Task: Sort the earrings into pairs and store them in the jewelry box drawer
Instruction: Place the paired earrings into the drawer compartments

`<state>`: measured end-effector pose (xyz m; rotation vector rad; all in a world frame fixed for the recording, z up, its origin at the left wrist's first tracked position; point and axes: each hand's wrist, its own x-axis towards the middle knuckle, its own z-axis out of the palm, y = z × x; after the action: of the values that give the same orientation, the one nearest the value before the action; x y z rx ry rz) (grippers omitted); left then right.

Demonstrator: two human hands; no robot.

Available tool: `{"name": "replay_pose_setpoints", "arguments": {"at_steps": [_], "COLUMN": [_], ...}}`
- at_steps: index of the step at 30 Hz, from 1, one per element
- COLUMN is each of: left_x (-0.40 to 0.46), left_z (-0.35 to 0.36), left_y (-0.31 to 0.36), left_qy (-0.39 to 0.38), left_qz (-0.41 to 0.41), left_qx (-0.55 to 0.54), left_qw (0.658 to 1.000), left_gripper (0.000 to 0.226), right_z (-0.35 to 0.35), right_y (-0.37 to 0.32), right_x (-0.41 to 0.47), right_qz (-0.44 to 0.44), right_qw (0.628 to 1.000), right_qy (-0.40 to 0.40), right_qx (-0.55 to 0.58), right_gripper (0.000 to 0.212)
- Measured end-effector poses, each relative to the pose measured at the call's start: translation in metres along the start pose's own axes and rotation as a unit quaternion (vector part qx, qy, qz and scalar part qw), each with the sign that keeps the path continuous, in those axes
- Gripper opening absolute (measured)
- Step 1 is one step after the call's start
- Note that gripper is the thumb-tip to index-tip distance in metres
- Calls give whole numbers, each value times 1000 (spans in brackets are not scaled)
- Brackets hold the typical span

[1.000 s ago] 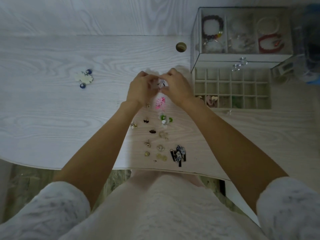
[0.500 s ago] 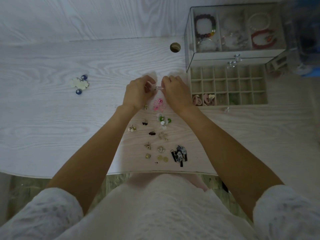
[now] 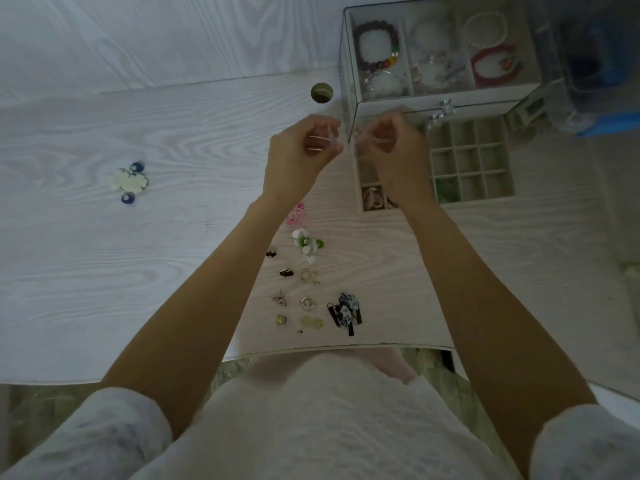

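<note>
Blurred earring (image 3: pixel 360 136) between pinching hands (image 3: pixel 301 157)

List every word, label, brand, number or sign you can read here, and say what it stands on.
None can be read: no lettering shows on the jewelry box, its drawer or the table. The blue object at far right is too blurred to tell.

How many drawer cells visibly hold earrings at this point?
2: pink earrings in the front-left cell, green earrings further right in the front row. The right hand covers cells between them, so more may be filled.
</note>
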<state>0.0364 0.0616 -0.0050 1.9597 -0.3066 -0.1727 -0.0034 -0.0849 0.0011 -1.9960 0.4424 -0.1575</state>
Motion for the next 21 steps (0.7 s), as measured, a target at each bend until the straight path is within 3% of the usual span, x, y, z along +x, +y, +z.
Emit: {"name": "replay_pose_setpoints", "arguments": {"at_steps": [3, 8, 14, 21], "left_x": [8, 12, 9, -3], "left_z": [26, 55, 63, 58], "left_y": [-1, -4, -3, -7], "left_qy": [20, 75, 90, 76], "left_qz": [-24, -65, -27, 36], "left_qx": [-4, -19, 35, 102], "left_qw": [1000, 995, 995, 991], "left_gripper": [28, 29, 38, 36], "right_z": [-8, -12, -12, -17], "right_y": [12, 20, 22, 30], "right_x": [8, 14, 18, 14], "right_qz": [42, 31, -11, -69], "right_qw": [998, 999, 987, 978], "right_qy": [29, 34, 31, 36], "right_qx": [33, -24, -155, -194], "right_gripper": [23, 11, 18, 18]}}
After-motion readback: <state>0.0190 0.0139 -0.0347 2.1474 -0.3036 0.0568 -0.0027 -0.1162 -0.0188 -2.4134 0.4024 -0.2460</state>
